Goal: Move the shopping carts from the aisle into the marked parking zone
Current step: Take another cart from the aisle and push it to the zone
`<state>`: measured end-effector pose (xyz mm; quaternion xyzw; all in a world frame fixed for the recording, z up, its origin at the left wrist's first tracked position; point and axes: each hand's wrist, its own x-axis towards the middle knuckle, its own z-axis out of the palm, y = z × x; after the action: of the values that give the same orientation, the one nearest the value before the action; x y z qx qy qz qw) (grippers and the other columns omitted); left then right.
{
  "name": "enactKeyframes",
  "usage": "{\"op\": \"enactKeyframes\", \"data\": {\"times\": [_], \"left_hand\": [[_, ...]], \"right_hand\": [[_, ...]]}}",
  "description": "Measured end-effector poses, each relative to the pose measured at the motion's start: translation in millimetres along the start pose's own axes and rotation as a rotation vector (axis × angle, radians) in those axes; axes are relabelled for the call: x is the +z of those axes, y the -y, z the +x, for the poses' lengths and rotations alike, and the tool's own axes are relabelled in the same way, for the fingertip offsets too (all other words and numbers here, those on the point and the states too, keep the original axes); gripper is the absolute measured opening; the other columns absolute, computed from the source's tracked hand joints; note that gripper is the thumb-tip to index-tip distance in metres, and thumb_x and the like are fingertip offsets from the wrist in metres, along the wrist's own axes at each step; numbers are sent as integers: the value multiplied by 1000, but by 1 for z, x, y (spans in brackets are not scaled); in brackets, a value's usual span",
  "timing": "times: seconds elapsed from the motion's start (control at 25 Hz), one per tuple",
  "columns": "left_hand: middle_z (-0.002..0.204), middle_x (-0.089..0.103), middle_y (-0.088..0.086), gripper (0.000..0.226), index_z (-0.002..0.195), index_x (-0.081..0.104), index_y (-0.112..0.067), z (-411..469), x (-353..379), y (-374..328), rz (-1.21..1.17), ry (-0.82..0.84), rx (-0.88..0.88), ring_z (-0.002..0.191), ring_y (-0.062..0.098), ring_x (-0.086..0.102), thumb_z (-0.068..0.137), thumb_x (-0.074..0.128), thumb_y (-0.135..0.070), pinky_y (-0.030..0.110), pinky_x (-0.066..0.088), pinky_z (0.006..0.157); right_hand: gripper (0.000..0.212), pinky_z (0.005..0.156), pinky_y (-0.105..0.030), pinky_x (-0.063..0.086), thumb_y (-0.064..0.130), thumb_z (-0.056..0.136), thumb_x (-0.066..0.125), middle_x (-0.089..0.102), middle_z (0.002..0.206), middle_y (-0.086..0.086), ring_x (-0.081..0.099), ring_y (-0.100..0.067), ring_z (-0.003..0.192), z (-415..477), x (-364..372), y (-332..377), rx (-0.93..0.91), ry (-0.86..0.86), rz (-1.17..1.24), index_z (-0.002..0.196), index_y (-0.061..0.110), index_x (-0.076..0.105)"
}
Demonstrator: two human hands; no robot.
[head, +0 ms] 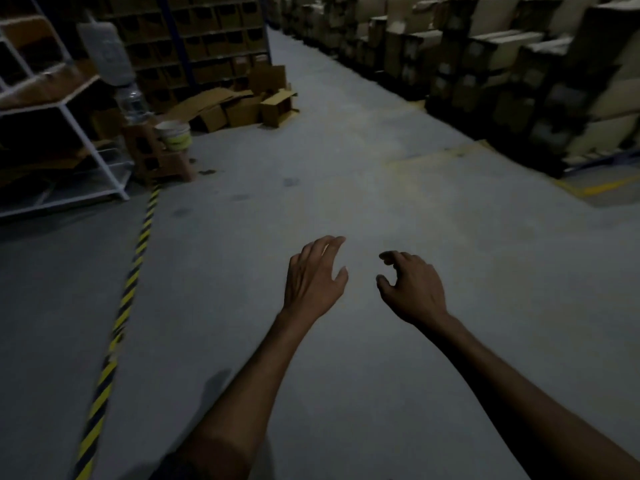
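Observation:
Both my arms reach forward over a bare grey concrete floor (346,188) in a dim warehouse aisle. My left hand (313,277) hangs with fingers loosely spread and holds nothing. My right hand (412,285) is beside it, fingers loosely curled, also holding nothing. No shopping cart is in view. A yellow-and-black striped line (135,265) runs along the floor on my left, from near my feet up to the shelving.
A white metal shelf rack (86,140) stands at the left with a water bottle (131,102) and a bucket (175,133) on brown stools. Flattened and open cardboard boxes (242,105) lie further up the aisle. Stacked cartons (502,71) line the right side, edged by faded yellow floor lines (595,188).

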<state>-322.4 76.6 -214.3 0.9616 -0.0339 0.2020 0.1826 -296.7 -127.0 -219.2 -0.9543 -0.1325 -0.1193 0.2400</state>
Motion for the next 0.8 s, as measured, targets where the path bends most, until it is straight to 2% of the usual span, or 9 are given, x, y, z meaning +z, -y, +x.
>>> {"op": "enactKeyframes", "data": {"times": [0.44,0.8], "left_hand": [[151,44,-6,57,149,42,-31,164,146,-152,-126,168,355,136,16,41,94,59,-40,40,39,103],[142,53,-6,54,143,48,-31,304,242,-263,-238,235,661,131,17,47,92,61,-42,38,41,98]], "right_hand": [[45,93,-39,44,36,91,63,66,125,1,60,-22,113,49,-61,-192,367,-129,-117,134,25,59],[43,92,-38,46,35,89,66,67,123,2,60,-22,112,110,-111,-303,648,-310,-232,131,24,62]]}}
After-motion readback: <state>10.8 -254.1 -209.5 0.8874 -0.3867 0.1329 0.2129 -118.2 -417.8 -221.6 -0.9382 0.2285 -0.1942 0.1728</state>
